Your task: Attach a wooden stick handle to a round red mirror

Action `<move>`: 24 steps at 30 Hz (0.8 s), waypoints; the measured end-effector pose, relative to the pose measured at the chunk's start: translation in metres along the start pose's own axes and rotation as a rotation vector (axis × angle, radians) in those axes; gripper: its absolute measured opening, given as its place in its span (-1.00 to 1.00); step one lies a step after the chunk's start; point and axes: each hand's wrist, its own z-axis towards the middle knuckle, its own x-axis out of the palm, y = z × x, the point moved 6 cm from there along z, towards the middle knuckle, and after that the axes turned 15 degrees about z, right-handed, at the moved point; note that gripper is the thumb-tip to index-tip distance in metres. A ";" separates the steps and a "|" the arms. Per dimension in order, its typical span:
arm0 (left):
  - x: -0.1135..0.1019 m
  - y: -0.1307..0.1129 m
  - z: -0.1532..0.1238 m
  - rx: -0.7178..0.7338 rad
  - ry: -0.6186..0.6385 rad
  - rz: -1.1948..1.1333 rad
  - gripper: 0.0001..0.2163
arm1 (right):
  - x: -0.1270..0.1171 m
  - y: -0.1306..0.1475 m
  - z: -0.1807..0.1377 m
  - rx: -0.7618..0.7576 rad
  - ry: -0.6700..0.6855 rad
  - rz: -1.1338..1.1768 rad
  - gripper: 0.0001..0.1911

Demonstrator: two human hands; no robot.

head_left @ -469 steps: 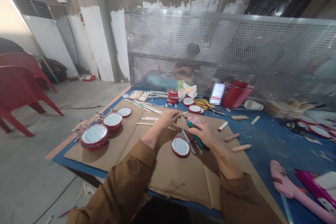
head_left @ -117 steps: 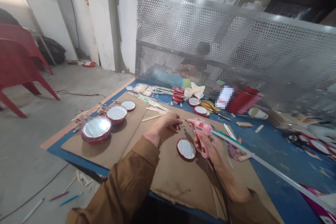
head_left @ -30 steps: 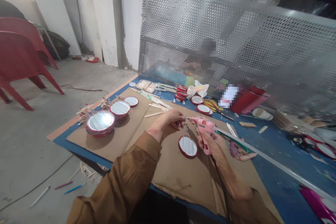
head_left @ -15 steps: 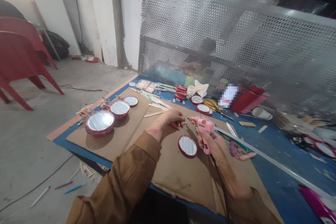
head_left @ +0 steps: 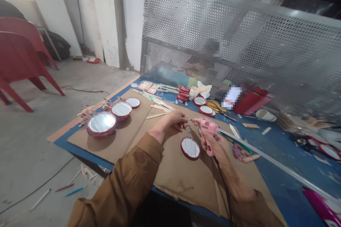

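Note:
My right hand [head_left: 220, 149] is wrapped round the handle of a pink hot glue gun [head_left: 209, 129], with a long clear glue stick [head_left: 255, 154] sticking out of its back end. The gun's nozzle points left, close to the fingertips of my left hand [head_left: 177, 120]. Those fingers are pinched together on something too small to make out. Below and between both hands, a small round red-rimmed disc [head_left: 190, 148] with a pale, striped face lies on the cardboard [head_left: 170, 173]. A thin piece sticks up from its far edge.
Larger red-rimmed discs [head_left: 101, 124] with wooden sticks at their edges stand at the left. Wooden sticks [head_left: 157, 114], more discs, a phone [head_left: 232, 97], a red bottle [head_left: 252, 101] and a paper cup [head_left: 265, 115] lie along the back. A perforated metal panel [head_left: 181, 17] rises behind the blue table.

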 end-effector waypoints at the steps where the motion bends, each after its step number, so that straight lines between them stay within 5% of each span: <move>1: 0.000 0.000 -0.001 -0.003 -0.002 0.001 -0.77 | 0.000 -0.001 0.000 0.003 -0.016 0.020 -0.41; 18: 0.000 0.001 0.002 0.002 -0.003 0.025 -0.79 | 0.006 0.006 -0.004 0.004 0.013 -0.028 -0.41; 24: -0.001 -0.004 -0.007 -0.020 -0.015 0.028 -0.76 | 0.006 0.013 -0.009 -0.032 0.041 0.126 -0.50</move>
